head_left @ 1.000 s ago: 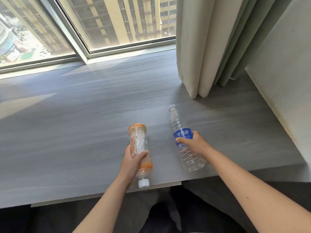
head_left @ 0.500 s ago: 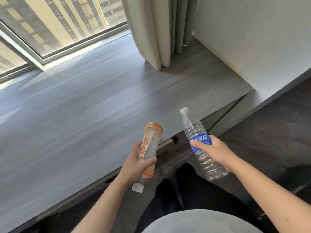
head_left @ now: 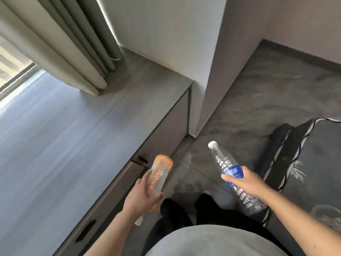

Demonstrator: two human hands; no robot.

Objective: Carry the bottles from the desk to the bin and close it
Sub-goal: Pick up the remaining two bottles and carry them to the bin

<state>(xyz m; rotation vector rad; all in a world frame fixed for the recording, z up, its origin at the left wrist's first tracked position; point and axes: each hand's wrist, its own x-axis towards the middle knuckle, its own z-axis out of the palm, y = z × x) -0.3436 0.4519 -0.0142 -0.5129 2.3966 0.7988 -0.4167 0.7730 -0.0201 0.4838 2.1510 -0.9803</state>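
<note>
Two bottles [head_left: 160, 177] [head_left: 232, 179], one per hand [head_left: 141, 195] [head_left: 247, 182]

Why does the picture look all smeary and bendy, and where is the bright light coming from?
Head view: it is smeared by motion, most on the desk top and the floor. The wide lens bends the wall edges and curtain into slants. Daylight enters at the far left by the window, washing the desk pale. The blue-label bottle and orange bottle are fairly sharp.
</note>
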